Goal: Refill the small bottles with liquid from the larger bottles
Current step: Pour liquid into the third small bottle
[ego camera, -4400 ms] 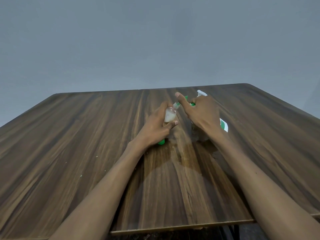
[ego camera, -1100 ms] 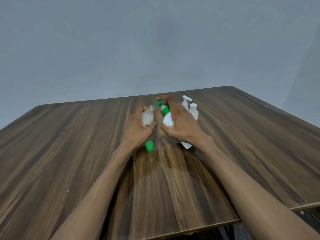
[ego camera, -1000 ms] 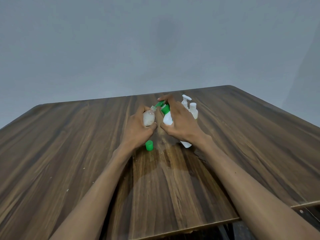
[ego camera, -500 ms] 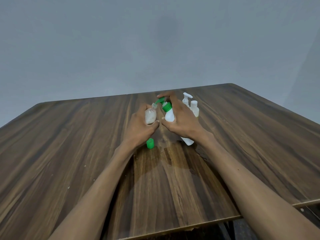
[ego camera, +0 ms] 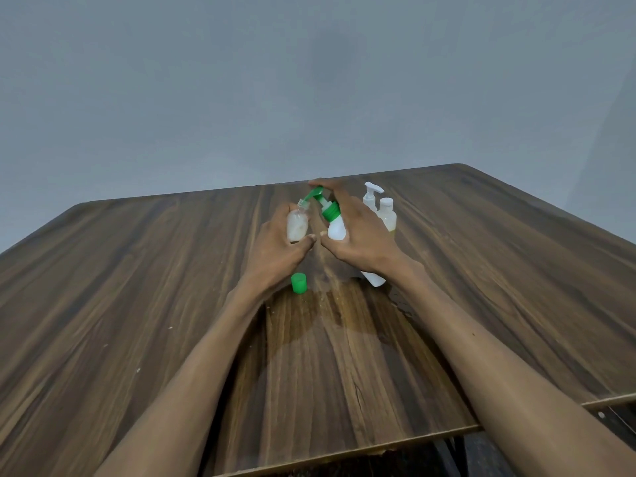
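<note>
the left hand (ego camera: pixel 275 251) gripped the small bottle (ego camera: pixel 297 226) while the right hand (ego camera: pixel 358 235), clamped on the pump bottle (ego camera: pixel 335 225), needed slow presses with the nozzle (ego camera: pixel 314 194) over the neck.

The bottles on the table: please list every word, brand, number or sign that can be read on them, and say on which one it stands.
None can be read.
Green-pump white bottle in the right hand: no print visible.
Small clear bottle in the left hand: no label.
White pump bottle and white-capped bottle: no text shows.
Green cap: plain.
</note>
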